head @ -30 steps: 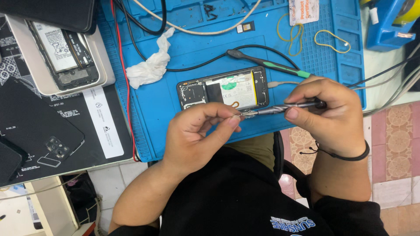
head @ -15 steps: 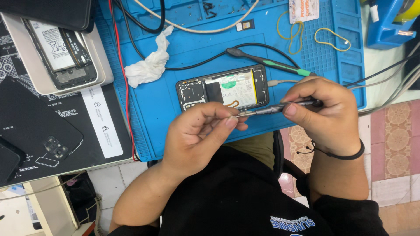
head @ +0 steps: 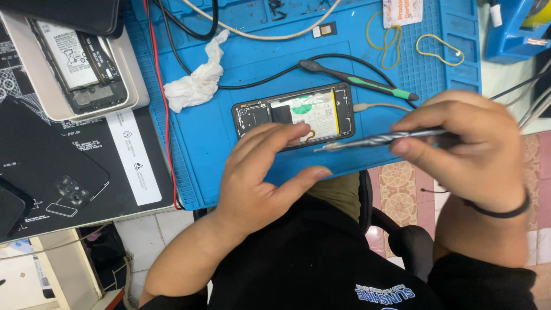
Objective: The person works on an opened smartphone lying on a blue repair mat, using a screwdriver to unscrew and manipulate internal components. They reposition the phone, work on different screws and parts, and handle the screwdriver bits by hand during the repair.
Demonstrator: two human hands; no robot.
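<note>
An opened black phone (head: 298, 112) with its back off lies on a blue work mat (head: 258, 57), showing a white and green battery area and an orange flex cable. My right hand (head: 470, 149) grips a slim metal tool (head: 367, 139) held level, its tip pointing left just below the phone's lower edge. My left hand (head: 258, 178) is open. Its fingers reach over the phone's lower left part, and its thumb lies under the tool's tip without touching it.
A crumpled white tissue (head: 195, 86) and a green-handled tool (head: 367, 83) with a black cable lie on the mat. Yellow rubber bands (head: 439, 46) sit at the back right. Left of the mat are another opened phone (head: 80, 63) on a white tray and a black box (head: 51, 161).
My left hand has let go of the tool's tip and spread its fingers towards the phone. My right hand still holds the tool, moved slightly to the right.
</note>
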